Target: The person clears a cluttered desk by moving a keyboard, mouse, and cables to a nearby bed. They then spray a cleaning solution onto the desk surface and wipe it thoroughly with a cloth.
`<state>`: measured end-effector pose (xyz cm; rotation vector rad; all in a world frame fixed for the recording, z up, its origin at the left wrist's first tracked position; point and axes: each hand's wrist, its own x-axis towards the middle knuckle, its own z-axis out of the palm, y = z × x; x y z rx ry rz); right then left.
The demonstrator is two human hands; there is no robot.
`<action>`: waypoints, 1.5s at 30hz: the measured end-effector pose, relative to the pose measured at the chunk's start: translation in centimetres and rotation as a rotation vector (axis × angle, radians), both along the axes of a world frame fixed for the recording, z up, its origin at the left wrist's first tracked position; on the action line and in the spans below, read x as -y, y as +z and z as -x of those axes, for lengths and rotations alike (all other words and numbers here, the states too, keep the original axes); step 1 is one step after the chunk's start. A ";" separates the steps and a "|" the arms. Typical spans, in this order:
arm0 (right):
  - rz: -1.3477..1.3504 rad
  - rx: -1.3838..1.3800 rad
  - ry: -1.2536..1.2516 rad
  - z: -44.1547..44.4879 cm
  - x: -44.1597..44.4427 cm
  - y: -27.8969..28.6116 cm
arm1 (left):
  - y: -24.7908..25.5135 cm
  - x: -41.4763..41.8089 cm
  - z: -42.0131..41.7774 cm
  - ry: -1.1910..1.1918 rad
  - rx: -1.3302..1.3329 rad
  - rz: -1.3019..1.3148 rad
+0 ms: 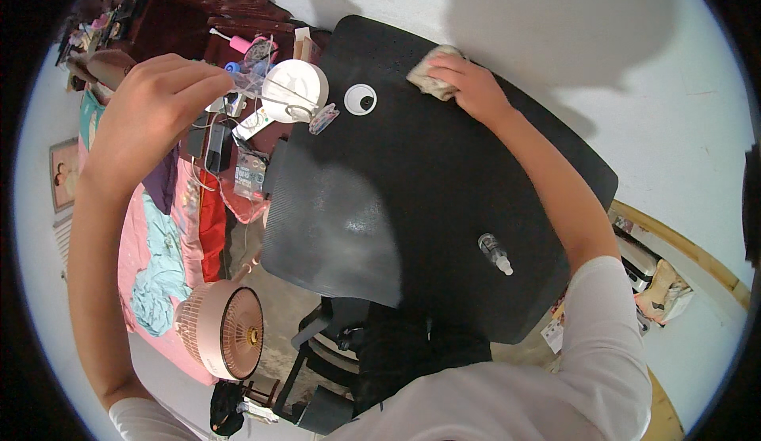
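Observation:
My right hand (467,81) presses a crumpled, pale cloth (433,75) onto the black desktop (428,173) near its wall-side edge. Small droplets dot the surface to the left of the cloth. My left hand (169,96) is raised at the desk's left side, its fingertips pinched on a thin clear strap (252,90). From that strap hang a metal ring (299,113) and a small colourful charm (324,119). Behind them is a white round device (294,87). A white-rimmed cable grommet (360,100) sits in the desktop between the charm and the cloth.
A small clear bottle (495,254) with a white nozzle lies on the desk's right part. Cables, a black adapter (218,147) and a pink hairbrush (258,49) crowd a dark red side table. A pink fan (229,331) stands at lower left, beside a black chair (321,358).

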<state>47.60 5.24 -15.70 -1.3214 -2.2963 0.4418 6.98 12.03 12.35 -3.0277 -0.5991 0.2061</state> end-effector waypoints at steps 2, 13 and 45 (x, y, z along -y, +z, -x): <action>0.026 0.043 -0.026 -1.4 1.7 0.3 | -0.1 0.0 0.0 0.002 0.004 -0.017; -0.266 -0.020 0.081 11.4 -8.6 0.2 | 0.1 -0.7 -0.1 -0.011 -0.001 -0.050; -0.287 -0.133 0.282 10.1 -0.9 -2.7 | -1.4 -0.3 2.8 0.059 0.051 -0.042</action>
